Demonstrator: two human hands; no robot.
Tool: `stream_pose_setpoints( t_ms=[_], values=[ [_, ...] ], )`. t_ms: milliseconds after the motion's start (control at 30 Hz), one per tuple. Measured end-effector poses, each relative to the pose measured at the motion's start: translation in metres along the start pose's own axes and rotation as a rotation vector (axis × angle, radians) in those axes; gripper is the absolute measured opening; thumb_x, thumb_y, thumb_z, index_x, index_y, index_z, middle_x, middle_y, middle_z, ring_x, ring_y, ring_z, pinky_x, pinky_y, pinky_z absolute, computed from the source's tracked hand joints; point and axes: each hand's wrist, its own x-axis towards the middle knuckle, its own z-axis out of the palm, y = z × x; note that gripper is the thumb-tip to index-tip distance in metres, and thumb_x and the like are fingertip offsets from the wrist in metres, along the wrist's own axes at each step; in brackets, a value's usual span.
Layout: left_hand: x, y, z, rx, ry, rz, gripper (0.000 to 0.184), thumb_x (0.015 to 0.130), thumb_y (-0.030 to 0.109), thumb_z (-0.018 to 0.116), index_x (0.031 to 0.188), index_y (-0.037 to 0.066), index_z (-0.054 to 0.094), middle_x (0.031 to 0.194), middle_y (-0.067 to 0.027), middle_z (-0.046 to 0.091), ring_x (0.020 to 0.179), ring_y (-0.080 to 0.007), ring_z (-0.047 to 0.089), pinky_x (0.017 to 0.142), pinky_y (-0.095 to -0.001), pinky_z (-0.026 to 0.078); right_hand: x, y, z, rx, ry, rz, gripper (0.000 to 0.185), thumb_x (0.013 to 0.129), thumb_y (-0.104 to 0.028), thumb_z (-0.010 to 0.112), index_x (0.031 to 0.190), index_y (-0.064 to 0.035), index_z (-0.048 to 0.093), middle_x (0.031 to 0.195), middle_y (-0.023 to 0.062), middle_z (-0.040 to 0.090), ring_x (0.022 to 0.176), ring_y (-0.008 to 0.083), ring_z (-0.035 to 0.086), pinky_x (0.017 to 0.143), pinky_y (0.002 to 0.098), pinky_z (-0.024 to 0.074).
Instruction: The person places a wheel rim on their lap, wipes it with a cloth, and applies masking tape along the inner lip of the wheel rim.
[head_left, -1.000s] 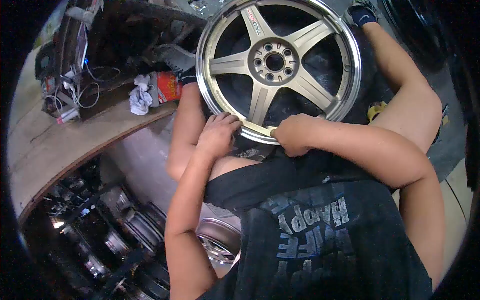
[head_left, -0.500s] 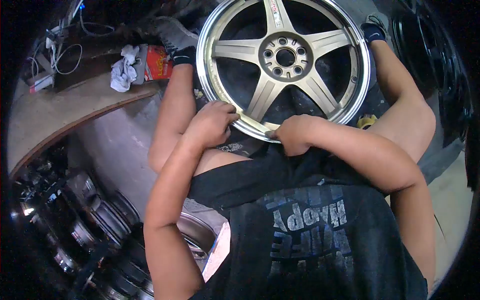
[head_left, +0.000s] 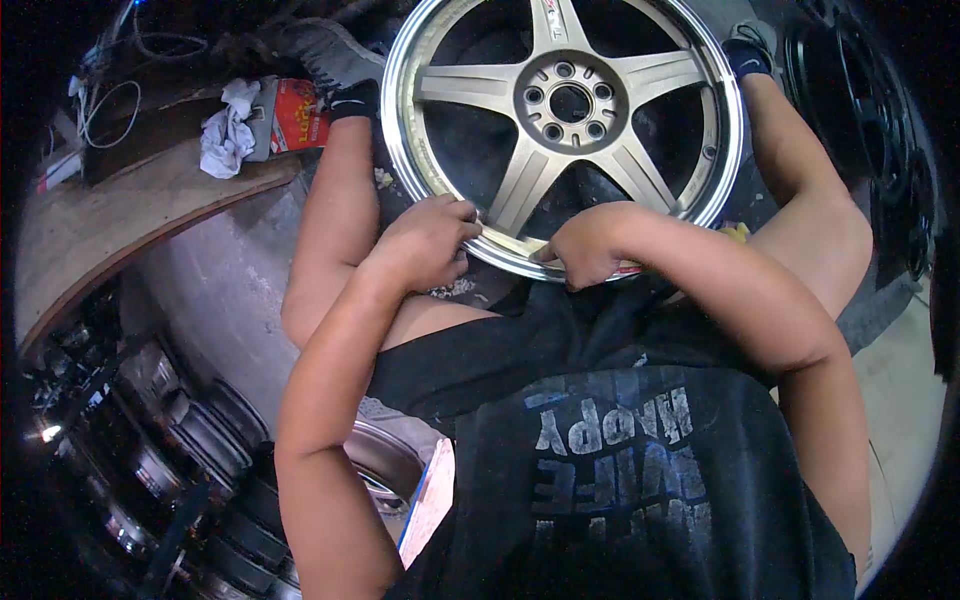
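A bronze five-spoke car wheel rim [head_left: 570, 60] with a polished lip lies between the person's legs. A pale yellow strip, apparently masking tape [head_left: 507, 241], follows the inside of the lip at the near edge. My left hand [head_left: 428, 243] is closed at the lower left of the rim, its fingertips curled over the lip and the strip. My right hand [head_left: 590, 245] is closed at the near edge, with a digit pressed on the strip's right end. Its other fingers are folded, partly hiding the lip.
A yellow object [head_left: 738, 232], partly hidden, sits by the right thigh. On the left, a wooden surface [head_left: 120, 225] holds crumpled white cloth or paper [head_left: 228, 130] and a red package [head_left: 298, 115]. More wheel rims [head_left: 215, 430] stand at lower left; dark round parts [head_left: 850, 100] stand at right.
My right hand has risen slightly along the near edge and its digit presses a little higher on the lip. My left hand stays at the lower left. The view has shifted slightly.
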Motion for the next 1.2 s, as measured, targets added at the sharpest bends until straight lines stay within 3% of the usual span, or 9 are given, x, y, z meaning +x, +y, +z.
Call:
stream_pose_setpoints(
  t_ms=[300, 800, 1067, 1200],
  values=[
    [0.003, 0.0, 0.003, -0.045, -0.017, -0.034, 0.043, 0.069, 0.008, 0.073, 0.112, -0.002, 0.074, 0.111, -0.0191, 0.067, 0.112, -0.04, 0.063, 0.101, -0.0474, 0.052, -0.04, 0.001, -0.013, 0.159, 0.096, -0.102, 0.079, 0.082, -0.027, 0.067, 0.159, -0.0212, 0.049, 0.133, 0.0251, 0.069, 0.124, 0.0386, 0.065, 0.107, 0.0447, 0.0487],
    [0.004, 0.001, 0.005, -0.031, -0.001, 0.006, 0.041, 0.072, 0.009, 0.072, 0.111, -0.002, 0.077, 0.111, -0.0183, 0.069, 0.111, -0.0379, 0.064, 0.1, -0.0461, 0.053, -0.002, 0.012, -0.002, 0.042, 0.016, -0.06, 0.075, 0.084, -0.026, 0.066, 0.157, -0.0174, 0.051, 0.134, 0.0247, 0.068, 0.125, 0.039, 0.064, 0.107, 0.0451, 0.0481],
    [0.007, 0.006, 0.004, 0.004, -0.032, -0.01, 0.039, 0.074, 0.012, 0.073, 0.111, -0.002, 0.077, 0.116, -0.0184, 0.068, 0.113, -0.0371, 0.063, 0.102, -0.0457, 0.052, -0.001, 0.013, -0.005, 0.029, 0.009, -0.064, 0.075, 0.084, -0.025, 0.064, 0.157, -0.0194, 0.051, 0.134, 0.0229, 0.069, 0.125, 0.0393, 0.064, 0.106, 0.0458, 0.0485],
    [0.009, 0.008, 0.003, -0.037, -0.073, -0.016, 0.045, 0.07, 0.009, 0.071, 0.113, -0.003, 0.075, 0.116, -0.0211, 0.066, 0.114, -0.0411, 0.062, 0.103, -0.0475, 0.051, -0.002, 0.012, -0.006, -0.002, -0.035, -0.046, 0.075, 0.084, -0.023, 0.062, 0.158, -0.0204, 0.051, 0.136, 0.0215, 0.068, 0.126, 0.0387, 0.064, 0.107, 0.0466, 0.0483]
  ],
)
